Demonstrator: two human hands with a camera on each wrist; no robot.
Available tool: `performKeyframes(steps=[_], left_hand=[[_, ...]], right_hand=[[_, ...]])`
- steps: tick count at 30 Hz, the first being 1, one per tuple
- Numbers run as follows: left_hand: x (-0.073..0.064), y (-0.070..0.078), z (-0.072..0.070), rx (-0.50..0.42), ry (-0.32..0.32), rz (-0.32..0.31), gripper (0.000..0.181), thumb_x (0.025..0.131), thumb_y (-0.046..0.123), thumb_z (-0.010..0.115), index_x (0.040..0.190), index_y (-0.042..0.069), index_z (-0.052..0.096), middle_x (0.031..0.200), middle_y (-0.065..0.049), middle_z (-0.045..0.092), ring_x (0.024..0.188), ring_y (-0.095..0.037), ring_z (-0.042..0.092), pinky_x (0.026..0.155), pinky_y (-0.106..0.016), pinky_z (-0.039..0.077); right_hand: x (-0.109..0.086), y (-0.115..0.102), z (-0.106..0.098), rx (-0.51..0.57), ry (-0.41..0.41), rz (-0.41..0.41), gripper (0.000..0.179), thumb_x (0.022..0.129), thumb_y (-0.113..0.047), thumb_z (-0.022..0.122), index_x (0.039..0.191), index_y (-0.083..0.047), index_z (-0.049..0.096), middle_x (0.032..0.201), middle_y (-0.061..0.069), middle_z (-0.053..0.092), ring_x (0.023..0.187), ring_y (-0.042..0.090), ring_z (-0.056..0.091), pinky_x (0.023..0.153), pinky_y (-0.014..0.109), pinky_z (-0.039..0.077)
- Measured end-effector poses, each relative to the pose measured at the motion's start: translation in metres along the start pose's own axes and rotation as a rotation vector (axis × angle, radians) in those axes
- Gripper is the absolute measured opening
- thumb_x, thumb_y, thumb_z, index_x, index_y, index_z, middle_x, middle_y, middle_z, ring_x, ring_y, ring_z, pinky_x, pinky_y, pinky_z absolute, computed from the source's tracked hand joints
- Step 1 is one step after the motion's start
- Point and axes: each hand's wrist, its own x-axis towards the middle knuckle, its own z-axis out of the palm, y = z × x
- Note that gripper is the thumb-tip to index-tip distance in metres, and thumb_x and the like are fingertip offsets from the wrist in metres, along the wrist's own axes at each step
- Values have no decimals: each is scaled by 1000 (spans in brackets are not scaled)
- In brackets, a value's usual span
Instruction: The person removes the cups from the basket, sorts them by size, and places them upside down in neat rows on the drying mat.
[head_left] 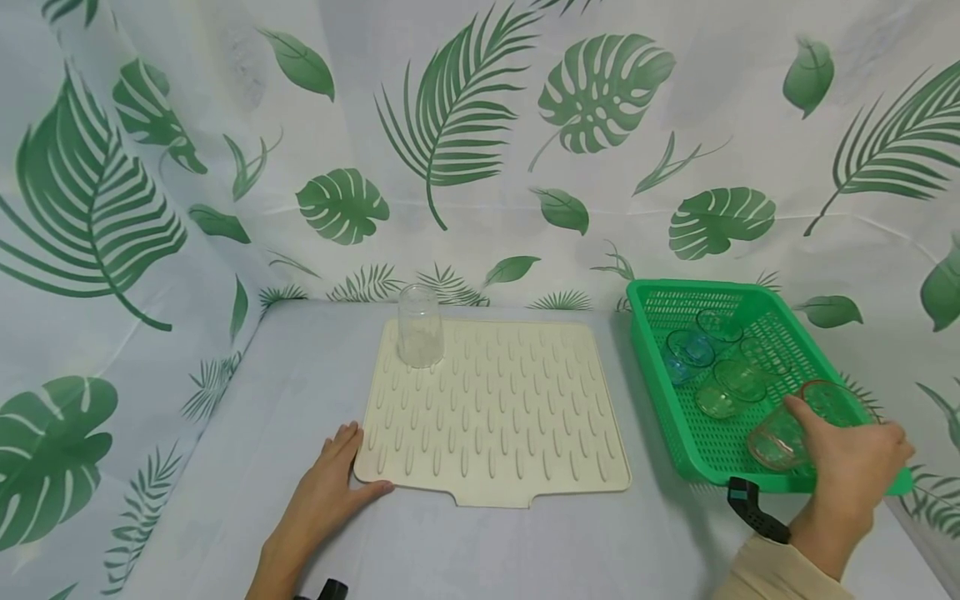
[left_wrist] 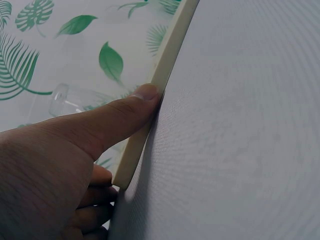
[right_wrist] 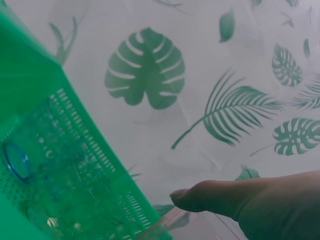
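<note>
My left hand rests at the near left corner of a cream ridged drying mat. Its thumb lies along the front edge and the other fingers are beside the left edge. A clear drinking glass stands on the mat's far left part. Over at the right, my right hand grips a red-rimmed glass, tilted inside the near end of a green plastic basket. The thumb is against the glass near its rim; the palm hides the far side of it.
Several more glasses sit in the basket, among them a blue-tinted one and a yellow-green one. The basket stands right of the mat on the pale tabletop. Behind hangs a white leaf-print cloth, also covering the left side.
</note>
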Motion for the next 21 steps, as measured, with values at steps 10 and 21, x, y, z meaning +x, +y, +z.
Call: performKeyframes(steps=[10, 21], left_hand=[[0, -1, 2, 22, 15, 8, 106, 78, 65, 74, 153, -1, 37, 163, -20, 30, 151, -42, 25, 119, -61, 31], [1, 0, 2, 20, 16, 5, 105, 79, 62, 75, 153, -2, 36, 163, -21, 29, 151, -43, 25, 119, -61, 30]], right_hand=[[-1, 2, -3, -11, -49, 62, 118, 87, -66, 57, 153, 15, 3, 160, 36, 10, 148, 49, 20, 123, 58, 23], [-1, 1, -1, 5, -5, 50, 111, 87, -64, 60, 152, 14, 14, 158, 36, 20, 147, 48, 24, 121, 59, 27]])
